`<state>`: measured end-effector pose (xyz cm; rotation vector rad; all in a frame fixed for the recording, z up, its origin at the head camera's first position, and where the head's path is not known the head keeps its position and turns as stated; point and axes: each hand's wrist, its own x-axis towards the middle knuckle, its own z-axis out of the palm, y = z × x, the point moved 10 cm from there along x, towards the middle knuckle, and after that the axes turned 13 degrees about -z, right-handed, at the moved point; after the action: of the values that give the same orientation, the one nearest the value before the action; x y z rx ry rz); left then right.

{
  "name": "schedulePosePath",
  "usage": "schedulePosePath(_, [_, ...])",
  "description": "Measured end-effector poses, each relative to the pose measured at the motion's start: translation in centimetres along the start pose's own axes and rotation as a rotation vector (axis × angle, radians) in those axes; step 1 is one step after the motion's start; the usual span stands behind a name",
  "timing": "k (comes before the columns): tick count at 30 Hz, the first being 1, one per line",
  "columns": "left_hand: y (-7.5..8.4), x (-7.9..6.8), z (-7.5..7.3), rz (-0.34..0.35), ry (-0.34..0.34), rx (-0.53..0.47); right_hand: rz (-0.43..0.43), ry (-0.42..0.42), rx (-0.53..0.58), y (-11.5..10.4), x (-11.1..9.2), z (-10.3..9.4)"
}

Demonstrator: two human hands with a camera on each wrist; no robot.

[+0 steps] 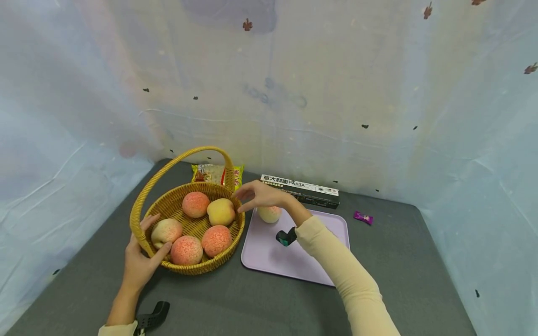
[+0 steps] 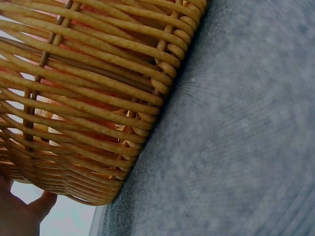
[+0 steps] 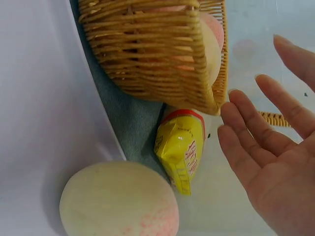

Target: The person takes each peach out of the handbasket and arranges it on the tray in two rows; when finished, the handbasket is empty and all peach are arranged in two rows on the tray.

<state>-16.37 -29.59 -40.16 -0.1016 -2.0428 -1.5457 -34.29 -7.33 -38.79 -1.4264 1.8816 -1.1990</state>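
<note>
A yellow wicker basket with a tall arched handle holds several peaches, some pink-red, one yellow. My left hand grips its left rim, thumb and fingers spread around a pale peach there. In the left wrist view, only part of that hand shows beside the woven wall. At the opposite rim, my right hand hovers with loosely bent fingers. The right wrist view shows this hand empty, fingers spread. Below it another pale peach lies on a lilac tray.
Behind the basket lies a yellow food packet. A black pasta box stands behind the tray. Right of the tray is a small purple wrapped snack. A pale curtain hangs around the grey table.
</note>
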Motion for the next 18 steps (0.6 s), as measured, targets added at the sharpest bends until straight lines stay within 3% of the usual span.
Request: schedulePosePath(18, [0.7,-0.1,0.2,0.025,0.004,-0.002,-0.074,-0.137,-0.026,-2.4,2.2,3.4])
